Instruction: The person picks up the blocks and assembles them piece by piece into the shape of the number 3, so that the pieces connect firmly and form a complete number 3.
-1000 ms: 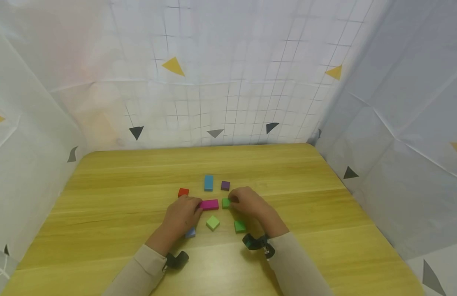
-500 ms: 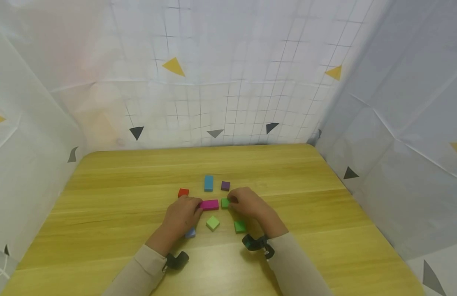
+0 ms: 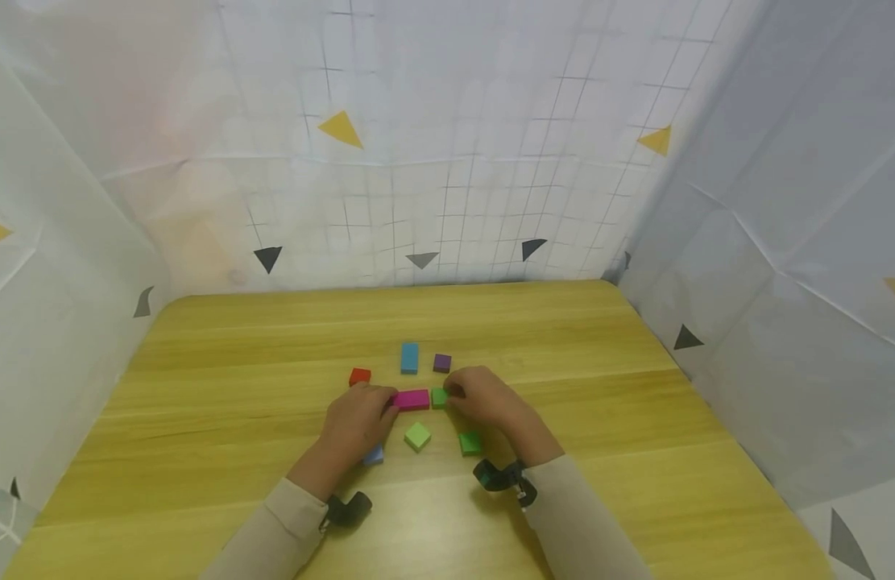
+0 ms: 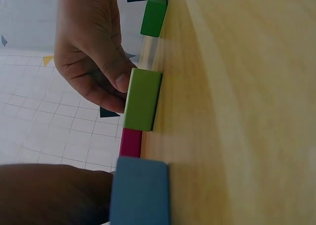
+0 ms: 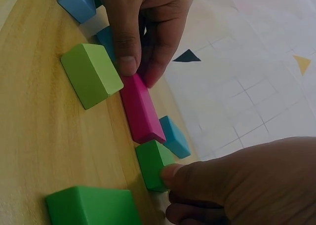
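Toy blocks lie on the wooden table. My left hand (image 3: 358, 419) pinches the left end of a long magenta block (image 3: 413, 399) between thumb and fingers. Thumb and fingers of my right hand (image 3: 486, 395) pinch a small green block (image 3: 438, 398). In the right wrist view the green block (image 5: 154, 165) sits right at the end of the magenta block (image 5: 140, 111); whether they touch, I cannot tell. A light green block (image 3: 418, 437) lies turned like a diamond, nearer to me than the magenta one.
Beyond the hands lie a blue block (image 3: 409, 358), a purple block (image 3: 442, 363) and a red block (image 3: 359, 376). Another green block (image 3: 470, 444) is near my right wrist. A light blue block (image 3: 374, 456), partly covered, lies beside my left hand. White patterned sheets (image 3: 447, 161) surround the table (image 3: 636, 451).
My right hand has slid slightly left with the green block, narrowing its gap to the magenta block. The left hand and the magenta block have hardly moved.
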Available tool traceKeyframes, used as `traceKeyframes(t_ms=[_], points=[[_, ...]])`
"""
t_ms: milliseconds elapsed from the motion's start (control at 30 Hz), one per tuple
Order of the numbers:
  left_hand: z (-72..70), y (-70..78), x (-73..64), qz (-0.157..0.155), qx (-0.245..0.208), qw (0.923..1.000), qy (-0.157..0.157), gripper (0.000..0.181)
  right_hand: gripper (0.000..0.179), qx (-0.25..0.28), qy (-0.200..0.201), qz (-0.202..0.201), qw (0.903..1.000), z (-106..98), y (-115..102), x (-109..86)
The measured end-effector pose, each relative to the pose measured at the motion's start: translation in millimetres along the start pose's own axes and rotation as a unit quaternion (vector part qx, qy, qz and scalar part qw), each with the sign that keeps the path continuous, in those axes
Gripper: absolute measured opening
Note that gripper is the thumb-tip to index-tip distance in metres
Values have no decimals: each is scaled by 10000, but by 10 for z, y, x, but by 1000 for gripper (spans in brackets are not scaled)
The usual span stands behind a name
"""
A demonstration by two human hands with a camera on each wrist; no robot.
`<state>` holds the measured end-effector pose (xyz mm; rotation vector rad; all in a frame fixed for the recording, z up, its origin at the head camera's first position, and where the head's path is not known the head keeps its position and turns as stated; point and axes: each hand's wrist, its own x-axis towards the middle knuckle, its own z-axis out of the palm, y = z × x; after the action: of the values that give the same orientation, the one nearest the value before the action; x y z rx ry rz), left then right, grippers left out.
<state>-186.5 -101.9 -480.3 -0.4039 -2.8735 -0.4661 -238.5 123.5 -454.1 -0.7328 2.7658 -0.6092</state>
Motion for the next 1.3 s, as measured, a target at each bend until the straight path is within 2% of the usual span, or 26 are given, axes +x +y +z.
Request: traceKeyframes(t_ms=[367,633,1100,1300], points=[[13,-10,2,-10,31,10000,33,19,22,33,-17,61,10000,-2,-26,14],[22,-15,13,-61,65,9999,-59,16,24,-35,-8,-9,10000,12,-41,16],[33,-1,13,-132,22,9999,-89,19,24,-59,118,-127,9998,41,-13,28],[21,6,10,-60,15,10000,-48,20,33,119,128,-28,9998,24,8,9]])
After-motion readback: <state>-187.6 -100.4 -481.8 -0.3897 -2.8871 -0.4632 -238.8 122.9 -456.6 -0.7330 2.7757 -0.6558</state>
